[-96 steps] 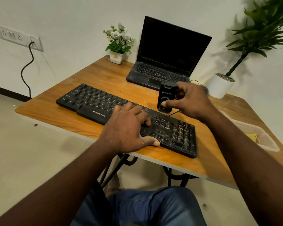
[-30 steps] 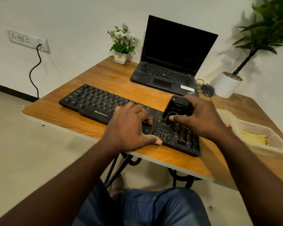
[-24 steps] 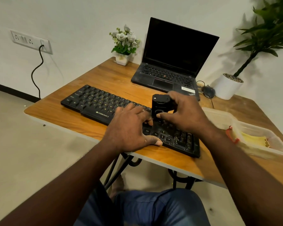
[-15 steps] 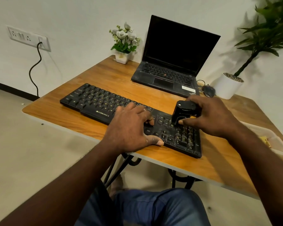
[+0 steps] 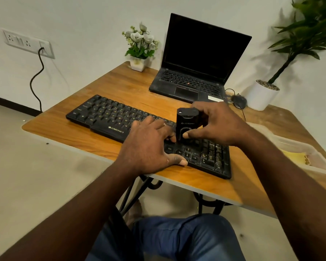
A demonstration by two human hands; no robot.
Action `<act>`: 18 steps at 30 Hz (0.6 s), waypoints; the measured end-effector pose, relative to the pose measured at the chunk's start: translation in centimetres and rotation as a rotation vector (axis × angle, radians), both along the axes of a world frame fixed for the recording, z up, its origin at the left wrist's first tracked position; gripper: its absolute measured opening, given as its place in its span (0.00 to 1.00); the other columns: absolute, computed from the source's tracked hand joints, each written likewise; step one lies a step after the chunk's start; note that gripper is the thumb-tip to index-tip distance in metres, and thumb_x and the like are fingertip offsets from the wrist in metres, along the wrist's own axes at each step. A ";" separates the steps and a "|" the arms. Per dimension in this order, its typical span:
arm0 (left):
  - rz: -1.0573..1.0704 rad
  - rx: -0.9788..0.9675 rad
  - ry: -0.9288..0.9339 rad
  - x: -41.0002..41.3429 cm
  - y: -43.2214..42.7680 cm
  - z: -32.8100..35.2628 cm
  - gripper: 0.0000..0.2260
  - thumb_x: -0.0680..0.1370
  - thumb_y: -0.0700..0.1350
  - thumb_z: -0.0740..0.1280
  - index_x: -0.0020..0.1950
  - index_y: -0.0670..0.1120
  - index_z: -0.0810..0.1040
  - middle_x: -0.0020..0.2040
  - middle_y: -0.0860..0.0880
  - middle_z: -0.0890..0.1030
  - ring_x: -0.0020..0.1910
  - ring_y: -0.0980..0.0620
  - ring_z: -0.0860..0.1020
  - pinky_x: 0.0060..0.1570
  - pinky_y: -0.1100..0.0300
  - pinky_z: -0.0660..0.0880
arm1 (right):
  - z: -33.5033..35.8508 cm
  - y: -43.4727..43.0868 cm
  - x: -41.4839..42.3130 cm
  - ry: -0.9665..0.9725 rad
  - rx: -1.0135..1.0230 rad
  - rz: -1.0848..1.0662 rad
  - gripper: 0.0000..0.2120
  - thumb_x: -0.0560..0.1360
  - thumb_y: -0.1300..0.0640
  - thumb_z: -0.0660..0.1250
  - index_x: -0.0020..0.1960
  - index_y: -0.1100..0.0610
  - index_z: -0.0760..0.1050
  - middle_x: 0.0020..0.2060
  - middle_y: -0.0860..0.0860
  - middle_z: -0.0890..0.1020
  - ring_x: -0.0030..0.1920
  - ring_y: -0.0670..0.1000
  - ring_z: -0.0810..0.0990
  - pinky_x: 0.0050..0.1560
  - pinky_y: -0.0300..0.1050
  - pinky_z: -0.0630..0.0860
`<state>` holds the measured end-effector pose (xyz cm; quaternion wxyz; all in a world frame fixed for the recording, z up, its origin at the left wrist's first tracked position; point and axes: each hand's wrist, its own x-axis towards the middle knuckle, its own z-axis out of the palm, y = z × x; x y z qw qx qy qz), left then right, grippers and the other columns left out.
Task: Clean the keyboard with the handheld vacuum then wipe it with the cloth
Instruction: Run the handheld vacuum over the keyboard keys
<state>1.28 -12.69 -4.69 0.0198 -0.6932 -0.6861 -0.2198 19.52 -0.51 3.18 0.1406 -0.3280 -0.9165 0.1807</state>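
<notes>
My wooden surface (image 5: 120,85) stands on black curled metal legs (image 5: 152,186) against a plain white wall (image 5: 83,19). A socket panel (image 5: 28,43) on that wall has a black cable (image 5: 36,80) hanging from it. The floor (image 5: 36,185) is pale beige, with a dark skirting strip (image 5: 11,104) along the wall.

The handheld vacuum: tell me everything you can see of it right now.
The small black plastic handheld vacuum is a stubby, rounded block with a faint grey logo on its near face and an oval recess below it. It stands upright, lower end on the keys of the flat black keyboard, right of its middle. The right hand grips it from the right, thumb on the near face, fingers behind. Its nozzle is hidden.
</notes>
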 end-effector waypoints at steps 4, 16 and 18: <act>-0.006 0.001 -0.005 0.0 -0.2 0.1 0.34 0.65 0.82 0.60 0.60 0.61 0.76 0.59 0.59 0.74 0.62 0.55 0.67 0.66 0.47 0.66 | 0.2 -1.1 2.0 0.043 -0.036 -0.031 0.19 0.68 0.52 0.82 0.56 0.46 0.79 0.48 0.42 0.84 0.48 0.39 0.83 0.47 0.42 0.81; 0.015 -0.023 0.084 0.2 -0.4 0.4 0.43 0.66 0.81 0.62 0.70 0.54 0.73 0.64 0.56 0.73 0.64 0.53 0.66 0.66 0.47 0.66 | -1.6 -5.3 2.4 0.108 0.000 0.029 0.22 0.69 0.48 0.80 0.62 0.46 0.81 0.47 0.41 0.85 0.48 0.42 0.83 0.48 0.46 0.83; 0.013 -0.025 0.089 0.2 -0.4 0.5 0.42 0.65 0.81 0.62 0.70 0.55 0.73 0.63 0.56 0.73 0.64 0.53 0.66 0.66 0.47 0.66 | -1.2 -4.9 2.2 0.111 0.019 -0.002 0.25 0.69 0.48 0.80 0.64 0.47 0.80 0.49 0.41 0.85 0.49 0.41 0.83 0.49 0.45 0.83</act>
